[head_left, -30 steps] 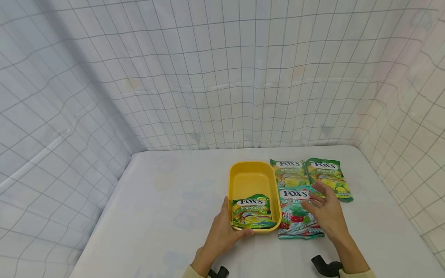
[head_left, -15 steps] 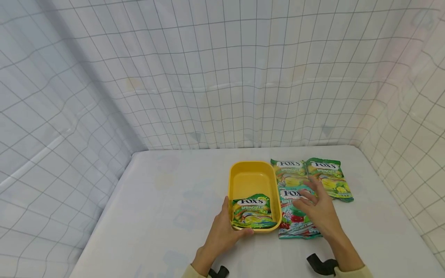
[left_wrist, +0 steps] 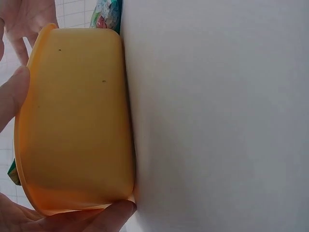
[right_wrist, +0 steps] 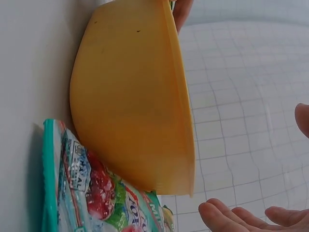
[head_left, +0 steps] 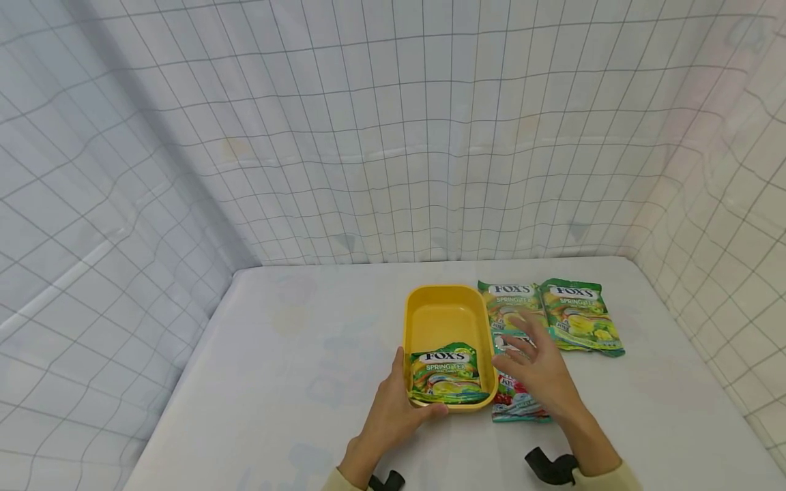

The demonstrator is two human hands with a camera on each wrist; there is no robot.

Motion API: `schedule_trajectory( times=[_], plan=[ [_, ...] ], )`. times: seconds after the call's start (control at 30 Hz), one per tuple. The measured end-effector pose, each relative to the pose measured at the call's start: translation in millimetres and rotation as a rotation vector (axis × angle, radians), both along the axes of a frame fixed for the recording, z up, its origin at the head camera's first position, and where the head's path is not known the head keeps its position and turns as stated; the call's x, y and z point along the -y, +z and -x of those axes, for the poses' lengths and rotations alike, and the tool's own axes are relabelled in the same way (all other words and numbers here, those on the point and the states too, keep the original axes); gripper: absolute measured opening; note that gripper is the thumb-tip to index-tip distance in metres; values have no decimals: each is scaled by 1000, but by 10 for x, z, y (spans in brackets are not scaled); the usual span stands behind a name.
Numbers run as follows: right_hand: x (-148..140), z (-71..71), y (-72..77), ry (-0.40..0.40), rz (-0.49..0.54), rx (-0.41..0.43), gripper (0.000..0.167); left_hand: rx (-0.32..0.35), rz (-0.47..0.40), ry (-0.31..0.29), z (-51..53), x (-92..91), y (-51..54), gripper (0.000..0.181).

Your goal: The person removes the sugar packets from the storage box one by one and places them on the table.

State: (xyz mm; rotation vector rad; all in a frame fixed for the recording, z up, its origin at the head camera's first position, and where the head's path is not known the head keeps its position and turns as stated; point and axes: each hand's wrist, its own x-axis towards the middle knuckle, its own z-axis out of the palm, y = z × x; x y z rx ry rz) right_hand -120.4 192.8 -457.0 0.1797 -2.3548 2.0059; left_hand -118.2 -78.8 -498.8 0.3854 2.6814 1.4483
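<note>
A yellow plastic tray [head_left: 437, 327] stands on the white table. One green candy bag labelled Fox's Spring Tea [head_left: 447, 378] lies in its near end. My left hand [head_left: 393, 412] grips the tray's near-left corner; in the left wrist view the thumb [left_wrist: 14, 94] is at the rim and the fingers lie along the side wall. Above a teal mint candy bag [head_left: 516, 402], partly hidden beneath it, hovers my right hand [head_left: 543, 375]. Its fingers are spread and hold nothing. In the right wrist view that mint bag [right_wrist: 101, 193] leans close against the tray wall.
Two more green Spring Tea bags lie beyond the mint bag: a nearer-left bag [head_left: 506, 303] beside the tray and a right-hand bag [head_left: 580, 317]. White grid-patterned sheets [head_left: 430, 136] enclose the table [head_left: 276, 375] at the back and sides.
My right hand has moved left across the mint bag toward the tray, uncovering more of the right-hand green bag. The left hand and tray have stayed put.
</note>
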Motion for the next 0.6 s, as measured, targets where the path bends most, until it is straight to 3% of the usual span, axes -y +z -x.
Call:
schedule_trajectory(
  times=[0.6],
  plan=[
    [281,49,43,73,-17,17,98,-15,2,-11,-2,9,-2,118]
  ],
)
